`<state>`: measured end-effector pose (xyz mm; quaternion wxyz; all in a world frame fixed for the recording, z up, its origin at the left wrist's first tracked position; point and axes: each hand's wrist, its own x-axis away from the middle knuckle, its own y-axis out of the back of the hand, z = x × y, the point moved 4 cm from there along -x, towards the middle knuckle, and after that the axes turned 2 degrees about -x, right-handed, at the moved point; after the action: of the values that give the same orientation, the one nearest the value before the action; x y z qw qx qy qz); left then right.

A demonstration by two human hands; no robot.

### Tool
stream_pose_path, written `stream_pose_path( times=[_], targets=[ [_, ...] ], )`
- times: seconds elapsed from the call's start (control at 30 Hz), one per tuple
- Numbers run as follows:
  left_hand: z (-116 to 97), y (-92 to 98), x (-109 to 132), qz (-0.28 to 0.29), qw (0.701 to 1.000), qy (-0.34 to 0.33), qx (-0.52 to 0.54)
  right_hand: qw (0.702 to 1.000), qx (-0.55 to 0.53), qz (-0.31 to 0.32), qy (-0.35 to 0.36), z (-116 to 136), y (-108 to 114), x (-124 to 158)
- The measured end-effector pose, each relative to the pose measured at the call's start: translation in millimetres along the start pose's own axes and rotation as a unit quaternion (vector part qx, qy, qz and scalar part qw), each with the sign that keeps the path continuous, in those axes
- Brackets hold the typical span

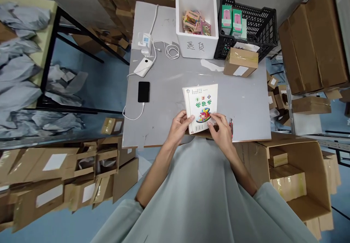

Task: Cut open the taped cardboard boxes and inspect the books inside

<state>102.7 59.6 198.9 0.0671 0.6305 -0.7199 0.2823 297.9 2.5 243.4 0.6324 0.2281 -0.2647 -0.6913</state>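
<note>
In front of me, over the near edge of the table, I hold up a thin white children's book [201, 99]. Its cover carries coloured numbers, green characters, a bright cartoon picture and a barcode. My left hand [179, 127] is closed on the lower left edge, thumb on the cover and the other fingers partly hidden behind. At the lower right side, my right hand [222, 130] has its thumb and index finger on the cover by the picture; its other fingers are curled. A red and black pen [231, 127] lies just right of that hand.
The grey table [169, 89] bears a black phone [143, 92] on a cable, a white power bank [143, 67] and a power strip [146, 45]. Behind stand a white foam box [197, 47], a black crate [262, 27] and a small carton [241, 61]. Cartons flank me.
</note>
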Motion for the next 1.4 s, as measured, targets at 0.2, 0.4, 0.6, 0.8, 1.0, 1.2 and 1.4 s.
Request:
stream_pose_path(
  times=[0.2,0.4,0.6,0.8,1.0,1.2,1.4],
  targets=[
    [-3,-5.8,9,0.014,1.000,-0.018,-0.005,1.000,-0.009,-0.015,-0.018,-3,-8,0],
    [-5,-18.7,20,0.006,0.994,-0.091,-0.059,0.989,-0.141,0.007,-0.042,-5,-14,-1],
    [-20,-33.6,37,-0.010,0.958,-0.208,-0.198,0.940,-0.331,0.041,-0.074,0,-19,-1],
    [-12,-44.4,43,-0.008,0.899,-0.289,-0.328,0.913,-0.393,0.012,-0.107,-6,-30,-5],
    [2,-31.0,33,0.056,0.925,-0.240,-0.288,0.891,-0.422,-0.025,-0.164,-26,-25,-15],
    [-7,15.0,9,-0.095,0.934,-0.239,-0.246,0.864,-0.462,0.024,-0.200,-28,-9,-11],
    [6,22.8,0,-0.068,0.975,-0.147,-0.152,0.861,-0.460,0.040,-0.214,-31,-6,-8]
  ],
)
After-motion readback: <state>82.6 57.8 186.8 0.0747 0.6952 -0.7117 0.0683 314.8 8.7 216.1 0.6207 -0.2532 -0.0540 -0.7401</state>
